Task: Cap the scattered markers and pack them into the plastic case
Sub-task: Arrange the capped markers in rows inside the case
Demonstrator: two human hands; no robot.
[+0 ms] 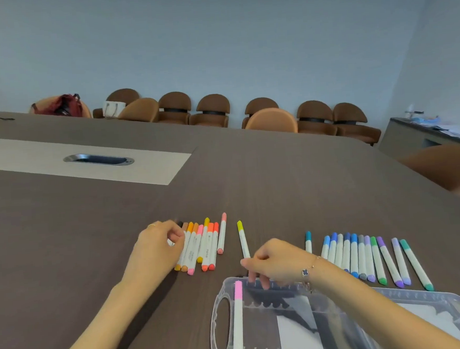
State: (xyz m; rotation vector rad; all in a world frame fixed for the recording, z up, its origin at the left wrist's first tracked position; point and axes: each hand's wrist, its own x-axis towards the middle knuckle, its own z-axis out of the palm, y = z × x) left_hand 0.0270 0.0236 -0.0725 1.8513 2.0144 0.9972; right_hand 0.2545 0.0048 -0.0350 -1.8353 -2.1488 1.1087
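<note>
The left hand (157, 247) rested on the left edge of the warm-colored markers (201, 244), which lay side by side on the brown table (91, 225). Its fingers were curled and seemed to pinch the marker at the very end of the row, but I could not tell for sure. The right hand (273, 261) sat at the far rim of the clear plastic case (220, 325). Its thumb and first finger pinched the near end of the yellow-green marker (243, 238), and its other fingers hung down over the case rim. One pink marker (238, 321) already lay in the case, along the left side by the handle. The blue, green and purple markers (365, 260) waited in a row on the right, near the case. Every marker I could see looked capped. To do this step well, the right hand should lift the yellow-green marker, turn it to match the pink one, and lay it flat in a slot right beside it, so the rest can fit.
</note>
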